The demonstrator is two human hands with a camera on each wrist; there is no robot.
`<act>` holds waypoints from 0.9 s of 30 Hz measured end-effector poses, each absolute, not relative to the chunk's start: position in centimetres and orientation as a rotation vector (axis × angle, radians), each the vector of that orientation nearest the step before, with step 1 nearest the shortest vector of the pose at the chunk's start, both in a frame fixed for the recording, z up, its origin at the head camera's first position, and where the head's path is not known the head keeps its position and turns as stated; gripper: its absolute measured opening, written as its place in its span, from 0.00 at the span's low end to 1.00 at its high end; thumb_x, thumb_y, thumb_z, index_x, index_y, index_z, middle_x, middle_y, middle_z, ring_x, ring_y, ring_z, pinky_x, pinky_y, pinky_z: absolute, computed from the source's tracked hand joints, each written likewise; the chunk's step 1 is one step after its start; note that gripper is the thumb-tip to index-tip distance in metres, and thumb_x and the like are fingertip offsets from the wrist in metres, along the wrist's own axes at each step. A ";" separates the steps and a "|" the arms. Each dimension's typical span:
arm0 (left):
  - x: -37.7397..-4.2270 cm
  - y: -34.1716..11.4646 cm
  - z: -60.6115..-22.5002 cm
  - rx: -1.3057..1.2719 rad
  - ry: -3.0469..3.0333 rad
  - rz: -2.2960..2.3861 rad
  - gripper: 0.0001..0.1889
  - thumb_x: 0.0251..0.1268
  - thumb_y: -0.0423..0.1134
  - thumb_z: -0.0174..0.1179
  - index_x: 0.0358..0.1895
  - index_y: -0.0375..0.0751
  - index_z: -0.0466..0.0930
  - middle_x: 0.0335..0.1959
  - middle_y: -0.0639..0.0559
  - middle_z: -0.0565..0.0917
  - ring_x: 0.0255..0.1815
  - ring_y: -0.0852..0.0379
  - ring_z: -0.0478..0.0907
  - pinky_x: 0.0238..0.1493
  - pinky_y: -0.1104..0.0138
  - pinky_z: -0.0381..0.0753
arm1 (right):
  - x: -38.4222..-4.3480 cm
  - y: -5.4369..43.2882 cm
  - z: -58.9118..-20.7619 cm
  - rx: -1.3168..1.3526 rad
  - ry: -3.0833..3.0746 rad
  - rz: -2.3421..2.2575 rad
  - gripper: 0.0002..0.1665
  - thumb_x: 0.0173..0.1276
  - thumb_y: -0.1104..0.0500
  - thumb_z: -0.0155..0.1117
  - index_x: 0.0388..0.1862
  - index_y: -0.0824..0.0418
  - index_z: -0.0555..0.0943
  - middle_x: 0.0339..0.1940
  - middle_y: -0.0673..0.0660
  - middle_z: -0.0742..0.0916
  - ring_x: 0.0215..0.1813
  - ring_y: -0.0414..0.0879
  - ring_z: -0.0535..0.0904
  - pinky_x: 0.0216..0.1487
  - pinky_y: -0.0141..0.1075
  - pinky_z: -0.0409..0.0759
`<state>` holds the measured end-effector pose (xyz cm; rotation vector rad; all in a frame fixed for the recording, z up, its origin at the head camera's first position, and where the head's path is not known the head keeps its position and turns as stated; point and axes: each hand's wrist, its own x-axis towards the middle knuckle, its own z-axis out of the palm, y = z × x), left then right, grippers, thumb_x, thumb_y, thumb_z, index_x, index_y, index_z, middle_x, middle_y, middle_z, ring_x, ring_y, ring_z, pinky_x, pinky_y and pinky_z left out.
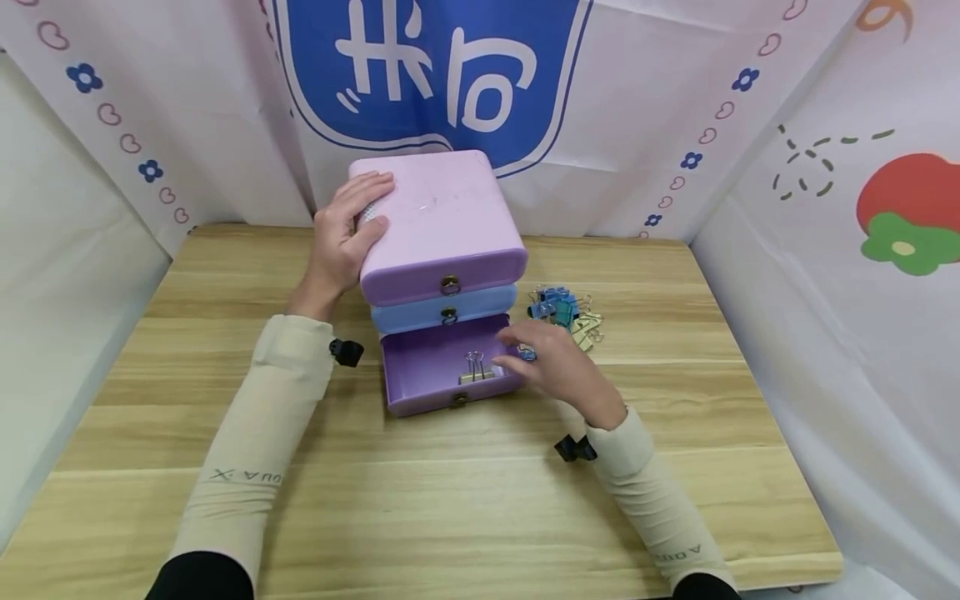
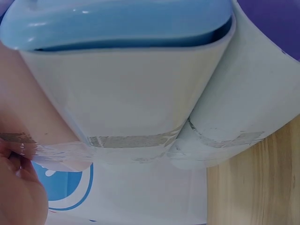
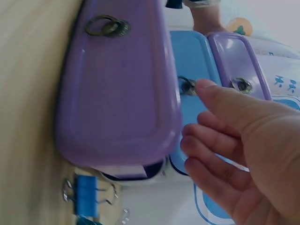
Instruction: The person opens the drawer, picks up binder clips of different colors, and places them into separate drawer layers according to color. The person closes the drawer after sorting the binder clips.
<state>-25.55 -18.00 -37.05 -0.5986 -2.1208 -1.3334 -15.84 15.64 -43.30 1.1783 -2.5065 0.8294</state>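
A three-tier drawer box point(image 1: 442, 217) with a pink top stands at the back of the table. My left hand point(image 1: 347, 229) rests on its upper left edge, fingers and thumb lying over the top. The purple bottom drawer point(image 1: 420, 367) is pulled out. Inside it, near the front, sits a pale yellow binder clip point(image 1: 477, 377) with its wire handles up. My right hand point(image 1: 555, 362) hovers at this drawer's right edge, thumb and fingers apart with nothing between them. A blue binder clip point(image 3: 86, 194) lies beside the drawer in the right wrist view.
To the right of the box is a small pile of blue binder clips point(image 1: 555, 300) and yellow binder clips point(image 1: 587, 331). The blue middle drawer point(image 1: 420, 315) is closed. A printed cloth point(image 1: 622, 108) hangs right behind the wooden table point(image 1: 450, 500).
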 end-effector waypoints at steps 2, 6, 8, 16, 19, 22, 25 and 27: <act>-25.6 -18.0 -36.9 -0.603 -2.116 -1.338 0.26 0.63 0.46 0.58 0.64 0.43 0.86 0.69 0.50 0.84 0.78 0.54 0.72 0.84 0.65 0.61 | -16.0 16.1 -42.9 1.140 -2.522 0.798 0.18 0.66 0.56 0.78 0.50 0.65 0.88 0.43 0.60 0.93 0.44 0.51 0.91 0.50 0.40 0.91; -25.5 -17.9 -36.8 -0.602 -2.115 -1.357 0.26 0.63 0.45 0.58 0.64 0.44 0.86 0.70 0.51 0.84 0.78 0.54 0.72 0.84 0.66 0.60 | -16.4 16.9 -42.0 1.033 -2.550 0.746 0.18 0.65 0.57 0.78 0.50 0.65 0.88 0.44 0.59 0.93 0.45 0.50 0.91 0.51 0.41 0.91; -25.5 -17.9 -36.8 -0.603 -2.116 -1.361 0.26 0.63 0.45 0.58 0.64 0.44 0.86 0.70 0.51 0.84 0.78 0.54 0.72 0.84 0.65 0.60 | -16.6 17.2 -41.4 0.986 -2.569 0.755 0.17 0.66 0.58 0.78 0.50 0.66 0.88 0.45 0.60 0.93 0.45 0.51 0.91 0.52 0.42 0.91; -25.5 -18.1 -36.9 -0.611 -2.106 -1.353 0.26 0.64 0.45 0.58 0.64 0.43 0.86 0.70 0.50 0.84 0.78 0.54 0.72 0.84 0.65 0.61 | -17.8 18.6 -39.0 0.752 -2.817 0.814 0.21 0.69 0.57 0.75 0.57 0.66 0.87 0.51 0.62 0.91 0.50 0.54 0.90 0.54 0.47 0.90; -25.5 -18.2 -36.9 -0.605 -2.113 -1.348 0.26 0.64 0.45 0.58 0.65 0.43 0.86 0.70 0.50 0.84 0.79 0.54 0.72 0.84 0.65 0.61 | -18.7 18.9 -38.8 0.692 -2.898 0.777 0.22 0.69 0.56 0.76 0.57 0.66 0.87 0.52 0.63 0.91 0.52 0.55 0.89 0.57 0.49 0.89; -25.4 -18.2 -36.9 -0.598 -2.122 -1.344 0.26 0.65 0.45 0.57 0.65 0.43 0.85 0.70 0.50 0.83 0.79 0.54 0.72 0.84 0.64 0.61 | -19.7 18.9 -39.2 0.660 -2.946 0.751 0.21 0.69 0.57 0.76 0.56 0.67 0.87 0.52 0.65 0.91 0.53 0.58 0.89 0.58 0.50 0.88; -25.3 -18.1 -36.9 -0.594 -2.134 -1.344 0.26 0.65 0.45 0.57 0.65 0.42 0.85 0.71 0.49 0.83 0.79 0.53 0.71 0.85 0.63 0.60 | -20.5 18.8 -40.1 0.618 -2.979 0.745 0.20 0.69 0.59 0.75 0.55 0.69 0.86 0.53 0.67 0.90 0.53 0.60 0.88 0.58 0.50 0.88; -25.3 -18.1 -37.0 -0.595 -2.139 -1.348 0.26 0.65 0.44 0.57 0.66 0.42 0.85 0.71 0.49 0.83 0.79 0.52 0.71 0.85 0.63 0.60 | -20.9 18.6 -40.7 0.574 -3.007 0.741 0.20 0.69 0.60 0.75 0.55 0.70 0.86 0.53 0.68 0.90 0.54 0.61 0.88 0.58 0.50 0.88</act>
